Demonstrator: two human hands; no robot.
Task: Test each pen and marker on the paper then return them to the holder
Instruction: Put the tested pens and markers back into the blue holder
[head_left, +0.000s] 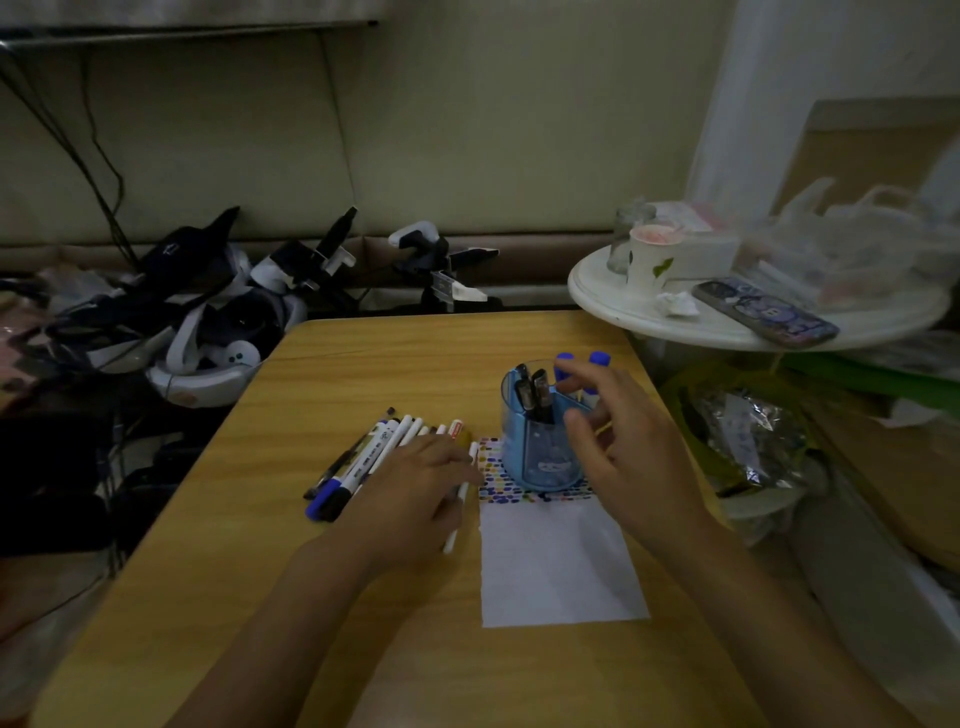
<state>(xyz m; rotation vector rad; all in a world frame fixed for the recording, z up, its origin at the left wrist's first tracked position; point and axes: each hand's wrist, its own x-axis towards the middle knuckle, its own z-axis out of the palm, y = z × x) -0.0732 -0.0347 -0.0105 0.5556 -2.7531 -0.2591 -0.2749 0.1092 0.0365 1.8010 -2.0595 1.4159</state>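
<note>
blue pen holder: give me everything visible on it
The pen holder is a translucent blue plastic cup with a rounded front and a small pale picture low on it. It stands upright on the patterned top edge of the paper, on the wooden table. Dark pens and blue-capped markers stand inside. The right hand hovers over it with fingers spread; contact is unclear.

Blue translucent holder (540, 457), white paper (558, 566) edged with multicoloured dots, yellow-brown table (363, 353)

Dim indoor scene with dark, vignetted corners. Wide-angle lens bends the edges. Right side blurs; the paper (558, 564) is the brightest patch.
</note>
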